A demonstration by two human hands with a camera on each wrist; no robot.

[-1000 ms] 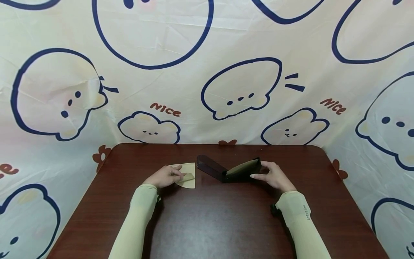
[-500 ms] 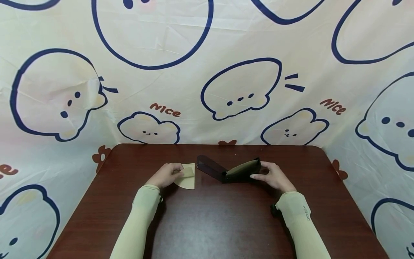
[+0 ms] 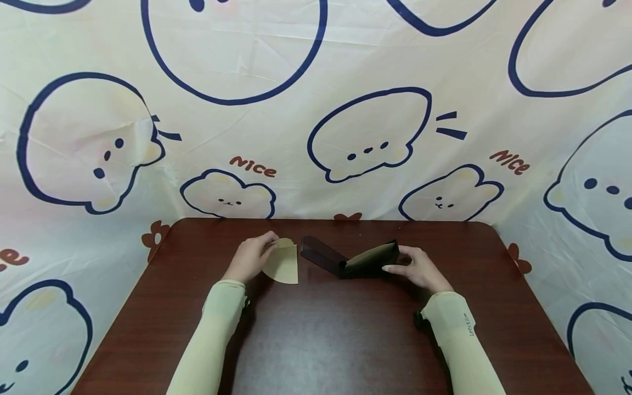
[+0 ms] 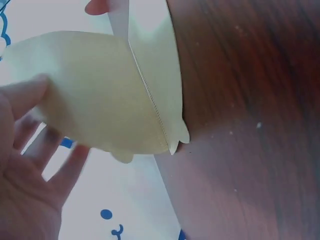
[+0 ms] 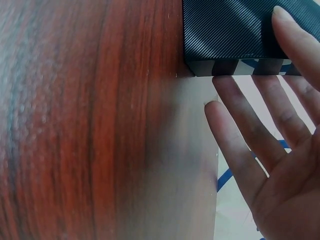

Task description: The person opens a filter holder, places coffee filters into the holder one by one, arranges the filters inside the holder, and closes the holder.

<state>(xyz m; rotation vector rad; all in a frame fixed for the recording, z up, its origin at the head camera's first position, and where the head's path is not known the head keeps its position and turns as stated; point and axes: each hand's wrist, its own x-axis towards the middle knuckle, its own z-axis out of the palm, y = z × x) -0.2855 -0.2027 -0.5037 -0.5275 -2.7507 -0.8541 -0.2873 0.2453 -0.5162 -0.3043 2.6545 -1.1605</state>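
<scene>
In the head view my left hand (image 3: 252, 257) holds a pale yellow folded card (image 3: 283, 266) by its upper left part. Its crease and small rounded tabs show in the left wrist view, where my thumb lies on the front of the raised panel (image 4: 95, 90) and the other fingers reach behind it. To the right, my right hand (image 3: 418, 267) grips the right end of a black case (image 3: 323, 257), spread open in a V with an olive inner face. From the right wrist, the case's ribbed black surface (image 5: 230, 30) shows, thumb on it and fingertips at its glossy edge.
Both hands work over the far half of a dark brown wooden table (image 3: 321, 340). Behind and beside it hangs a pale sheet (image 3: 276, 126) printed with blue cartoon outlines. The case stands just right of the card.
My left hand has gone from touching a small folded part on the card to pinching it and lifting it up and away, unfolding the panel. The right hand and case have stayed put.
</scene>
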